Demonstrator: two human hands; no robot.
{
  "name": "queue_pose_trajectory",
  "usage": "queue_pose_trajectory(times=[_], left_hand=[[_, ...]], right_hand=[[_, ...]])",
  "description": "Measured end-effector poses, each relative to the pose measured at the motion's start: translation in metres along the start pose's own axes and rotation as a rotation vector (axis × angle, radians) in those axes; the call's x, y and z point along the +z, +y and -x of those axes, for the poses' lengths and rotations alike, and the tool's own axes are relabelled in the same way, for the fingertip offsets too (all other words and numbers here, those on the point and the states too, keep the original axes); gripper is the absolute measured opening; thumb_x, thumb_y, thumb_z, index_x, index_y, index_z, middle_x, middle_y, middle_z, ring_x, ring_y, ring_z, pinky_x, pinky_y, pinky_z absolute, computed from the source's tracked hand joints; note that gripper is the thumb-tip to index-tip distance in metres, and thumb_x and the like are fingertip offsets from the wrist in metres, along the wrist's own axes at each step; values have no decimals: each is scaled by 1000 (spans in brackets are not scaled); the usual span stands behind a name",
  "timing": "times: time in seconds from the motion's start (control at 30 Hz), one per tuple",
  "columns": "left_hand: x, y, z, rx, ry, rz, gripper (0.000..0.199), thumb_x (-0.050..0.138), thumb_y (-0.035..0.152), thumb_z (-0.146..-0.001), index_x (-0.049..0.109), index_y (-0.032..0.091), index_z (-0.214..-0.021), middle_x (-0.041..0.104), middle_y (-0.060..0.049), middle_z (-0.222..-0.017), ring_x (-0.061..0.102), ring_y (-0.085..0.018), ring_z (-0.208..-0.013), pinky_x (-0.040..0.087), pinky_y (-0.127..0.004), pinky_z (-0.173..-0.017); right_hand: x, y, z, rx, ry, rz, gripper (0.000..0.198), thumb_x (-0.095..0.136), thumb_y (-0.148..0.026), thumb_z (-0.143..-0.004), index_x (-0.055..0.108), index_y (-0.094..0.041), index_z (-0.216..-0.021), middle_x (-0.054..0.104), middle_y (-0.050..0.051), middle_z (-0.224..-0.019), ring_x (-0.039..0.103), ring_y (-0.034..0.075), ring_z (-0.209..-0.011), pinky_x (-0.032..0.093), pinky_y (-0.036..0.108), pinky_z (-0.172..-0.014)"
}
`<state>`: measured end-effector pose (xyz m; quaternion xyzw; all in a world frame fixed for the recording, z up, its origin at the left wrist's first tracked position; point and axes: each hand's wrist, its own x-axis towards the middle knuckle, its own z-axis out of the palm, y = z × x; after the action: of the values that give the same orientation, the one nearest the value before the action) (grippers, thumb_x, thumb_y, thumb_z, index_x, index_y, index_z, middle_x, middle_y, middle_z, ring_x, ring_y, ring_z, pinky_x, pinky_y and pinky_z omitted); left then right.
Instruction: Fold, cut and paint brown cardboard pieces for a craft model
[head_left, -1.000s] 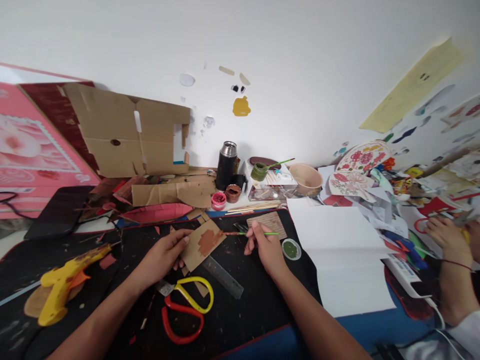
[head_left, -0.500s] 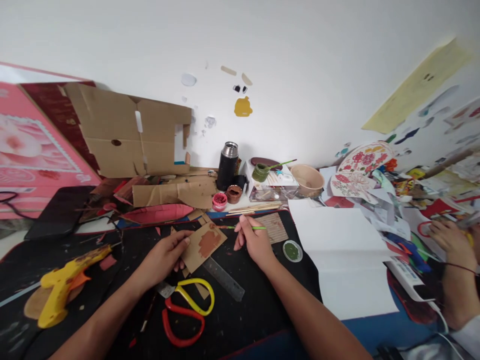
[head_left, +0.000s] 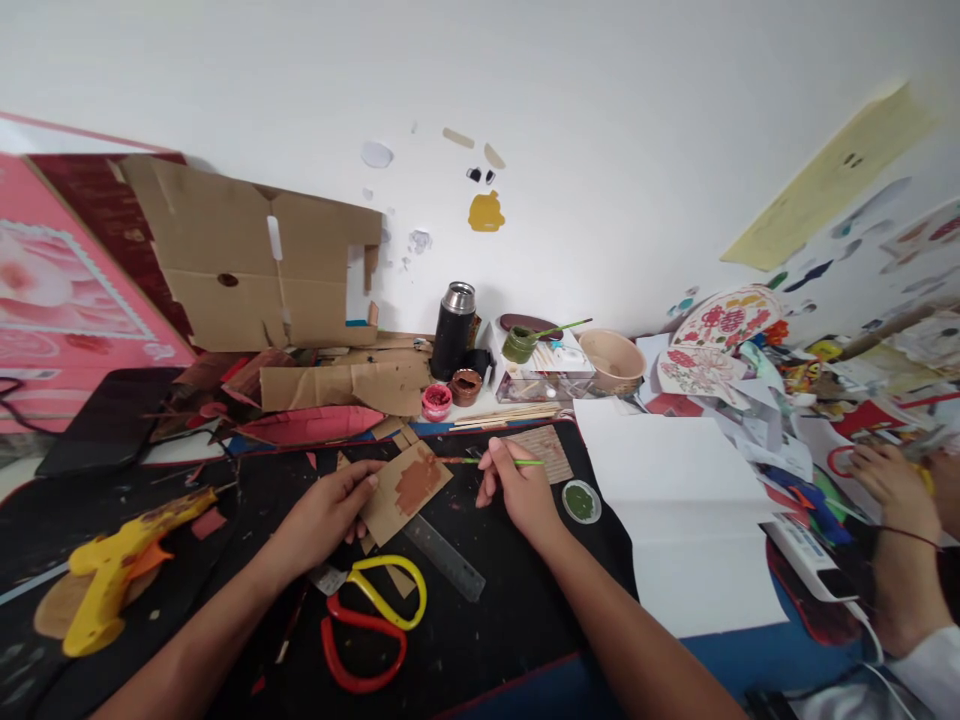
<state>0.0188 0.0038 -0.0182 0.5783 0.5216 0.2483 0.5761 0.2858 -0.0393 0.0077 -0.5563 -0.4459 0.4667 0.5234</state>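
Pinched by its left edge, a square piece of cardboard [head_left: 390,508] is held up in my left hand [head_left: 341,505]. A brown painted patch covers its middle and upper right. My right hand [head_left: 514,485] grips a thin paintbrush [head_left: 531,462] with a green handle, its tip pointing left at the cardboard's upper right edge. Beneath the cardboard lie a clear ruler [head_left: 450,562] and scissors [head_left: 375,625] with one yellow and one red handle. Right of my right hand sits a small lid of green paint [head_left: 581,502], near a corrugated cardboard piece [head_left: 551,452].
A yellow glue gun [head_left: 124,570] lies at left. Behind stand a black thermos [head_left: 453,335], open jars of red paint [head_left: 436,402] and brown paint [head_left: 466,387], and a bowl [head_left: 611,362]. White paper [head_left: 690,530] lies right; another person's hand [head_left: 896,480] is at far right.
My right hand has shifted slightly right with the paintbrush, drawing its tip toward the cardboard's edge. My left hand keeps the cardboard nearly still. The whole view has shifted a little.
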Motion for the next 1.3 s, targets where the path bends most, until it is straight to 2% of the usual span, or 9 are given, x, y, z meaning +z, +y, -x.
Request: queue_pose_trajectory(times=[0.23,0.63,0.8,1.07,1.3], left_hand=[[-1,2,1,10,-18,10,57,62,59,-83,72,17,-121,63,1,-65,59,-18,-50,44,-27,-45],[-1,0,0,2,-16,-6,62,62,60,-83,69,15,-125,65,1,-65,61,-19,-49,47,-29,-46],[0,1,1,3,2,-8,66,62,62,-83,68,14,-128,65,2,-64,61,-19,-50,46,-29,-46],[2,6,2,-15,-3,-8,66,59,61,-82,66,12,-125,59,4,-58,60,-19,-49,46,-29,-47],[1,2,0,3,-7,-22,64,58,59,-84,66,13,-127,61,3,-60,60,-19,-50,46,-29,-47]], right_hand=[[13,6,-19,-5,-5,-26,59,62,-78,-90,61,-21,-76,51,-7,-47,60,14,-38,45,21,-40],[18,2,-22,-34,-25,-10,59,60,-77,-92,61,-20,-76,50,-7,-47,61,14,-38,42,20,-40],[7,1,-11,-47,-25,57,58,57,-76,-95,61,-21,-76,45,-9,-44,62,15,-39,42,21,-42],[-18,1,20,-35,-5,152,58,53,-73,-99,62,-20,-77,47,-8,-46,64,14,-40,41,21,-45],[-21,-2,30,-26,10,140,60,55,-75,-98,62,-20,-76,46,-8,-44,63,14,-39,40,21,-43]])
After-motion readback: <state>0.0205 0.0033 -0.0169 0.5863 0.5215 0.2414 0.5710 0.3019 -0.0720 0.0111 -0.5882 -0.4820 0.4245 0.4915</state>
